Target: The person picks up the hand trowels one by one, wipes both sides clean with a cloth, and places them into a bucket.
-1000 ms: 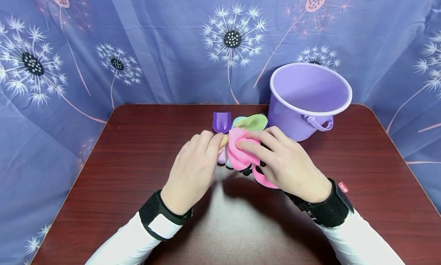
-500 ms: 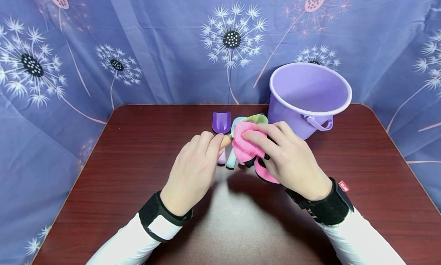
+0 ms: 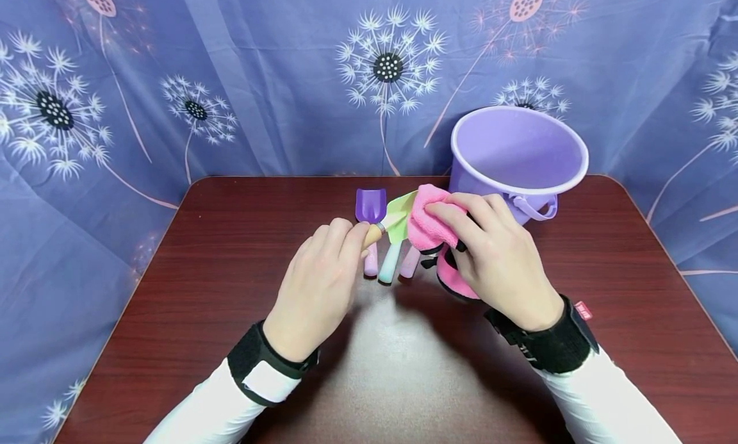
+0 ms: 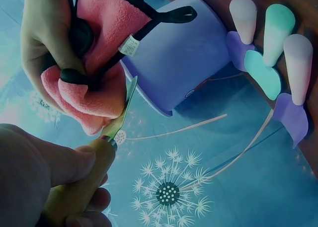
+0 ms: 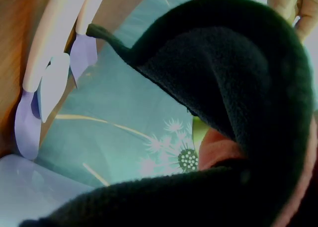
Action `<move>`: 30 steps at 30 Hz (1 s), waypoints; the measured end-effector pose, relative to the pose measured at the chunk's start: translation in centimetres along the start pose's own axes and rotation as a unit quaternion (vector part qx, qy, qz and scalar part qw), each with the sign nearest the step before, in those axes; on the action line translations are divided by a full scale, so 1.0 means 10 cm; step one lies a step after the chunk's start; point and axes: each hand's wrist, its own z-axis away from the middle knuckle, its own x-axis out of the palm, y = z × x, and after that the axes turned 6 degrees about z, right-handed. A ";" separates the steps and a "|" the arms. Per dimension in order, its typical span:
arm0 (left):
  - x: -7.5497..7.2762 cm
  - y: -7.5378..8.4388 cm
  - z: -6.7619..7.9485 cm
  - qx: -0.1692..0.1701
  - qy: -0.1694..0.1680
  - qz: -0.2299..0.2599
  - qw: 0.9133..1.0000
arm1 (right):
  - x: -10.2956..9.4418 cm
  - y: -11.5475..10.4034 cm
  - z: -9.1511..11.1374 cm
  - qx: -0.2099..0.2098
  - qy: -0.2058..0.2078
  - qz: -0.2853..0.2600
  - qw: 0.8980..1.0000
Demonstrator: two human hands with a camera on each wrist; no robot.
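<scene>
In the head view my left hand point(image 3: 319, 277) grips the wooden handle of a small garden trowel point(image 3: 395, 217) with a light green blade, which points right. My right hand point(image 3: 501, 258) holds a bunched pink cloth point(image 3: 428, 220) with black edging around the far end of that blade, hiding the tip. A loose fold of cloth hangs below the right fingers. The left wrist view shows thumb and fingers curled round the trowel handle point(image 4: 82, 182), with the cloth point(image 4: 102, 28) over the blade. Dark underside of the cloth point(image 5: 208, 68) fills much of the right wrist view.
A purple bucket point(image 3: 474, 172) stands at the back right, just behind my right hand. Under the trowel, a purple-bladed toy shovel point(image 3: 371, 205), a teal tool point(image 3: 389, 264) and another pink-handled tool point(image 3: 409, 263) lie side by side on the brown table point(image 3: 230, 258). A blue dandelion-print curtain point(image 3: 288, 79) hangs behind.
The right hand and cloth have slid from beside the handle up and right along the blade to its far end. More green blade shows, and it has turned. The left hand keeps its grip.
</scene>
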 end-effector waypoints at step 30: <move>-0.03 -0.03 0.00 -0.011 0.014 0.018 1.000 | 0.02 0.01 0.03 0.032 -0.001 0.020 0.999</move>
